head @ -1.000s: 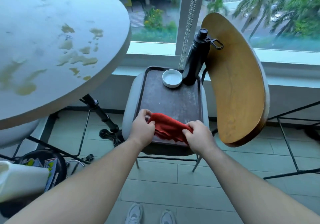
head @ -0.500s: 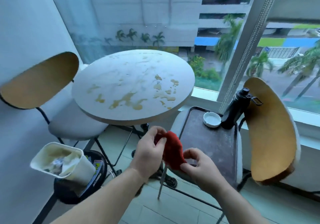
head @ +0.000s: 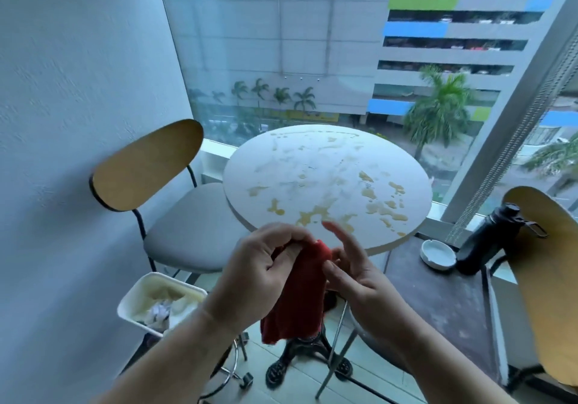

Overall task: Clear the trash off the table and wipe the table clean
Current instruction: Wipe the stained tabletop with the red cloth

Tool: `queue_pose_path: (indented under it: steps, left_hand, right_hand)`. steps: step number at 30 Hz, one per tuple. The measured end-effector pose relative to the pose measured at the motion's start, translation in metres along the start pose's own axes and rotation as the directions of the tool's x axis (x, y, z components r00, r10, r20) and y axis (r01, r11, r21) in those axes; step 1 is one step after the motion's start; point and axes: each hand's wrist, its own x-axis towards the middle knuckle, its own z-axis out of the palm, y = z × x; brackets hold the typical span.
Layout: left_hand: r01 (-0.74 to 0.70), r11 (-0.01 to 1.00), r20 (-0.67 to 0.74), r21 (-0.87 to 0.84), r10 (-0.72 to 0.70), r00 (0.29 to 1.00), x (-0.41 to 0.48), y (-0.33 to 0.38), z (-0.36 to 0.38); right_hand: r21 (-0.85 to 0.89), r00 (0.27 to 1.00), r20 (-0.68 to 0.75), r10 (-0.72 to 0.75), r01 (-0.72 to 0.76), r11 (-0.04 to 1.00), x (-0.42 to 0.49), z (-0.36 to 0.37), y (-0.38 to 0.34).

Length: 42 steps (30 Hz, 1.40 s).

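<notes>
A round white table (head: 312,159) stands ahead, its top smeared with yellowish spill patches (head: 316,216), thickest along the near edge. A red cloth (head: 297,303) hangs below the table's near rim. My left hand (head: 259,275) is shut on the cloth's top edge. My right hand (head: 353,269) touches the cloth from the right with its fingers spread and the index finger lifted. Both hands are just in front of the table edge, not on its top.
A white foam box (head: 137,294) with crumpled trash sits on a black bin at lower left. A wood-backed chair (head: 147,162) stands to the left by the wall. On the right chair's dark tray (head: 438,303) are a white ashtray (head: 438,255) and a black bottle (head: 488,241).
The cloth was lifted off the right chair's tray and carried left and up to the table's near edge. The view swung from the chair to the table. My right fingers have spread apart.
</notes>
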Motion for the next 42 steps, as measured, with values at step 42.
queue_pose_path:
  steps: [42]
  left_hand:
    - [-0.172,0.892,0.088,0.419,0.149,0.985,0.175,-0.142,-0.121]
  right_hand:
    - [-0.794,0.867,-0.383,-0.32,-0.132,0.593,0.209,0.04,-0.018]
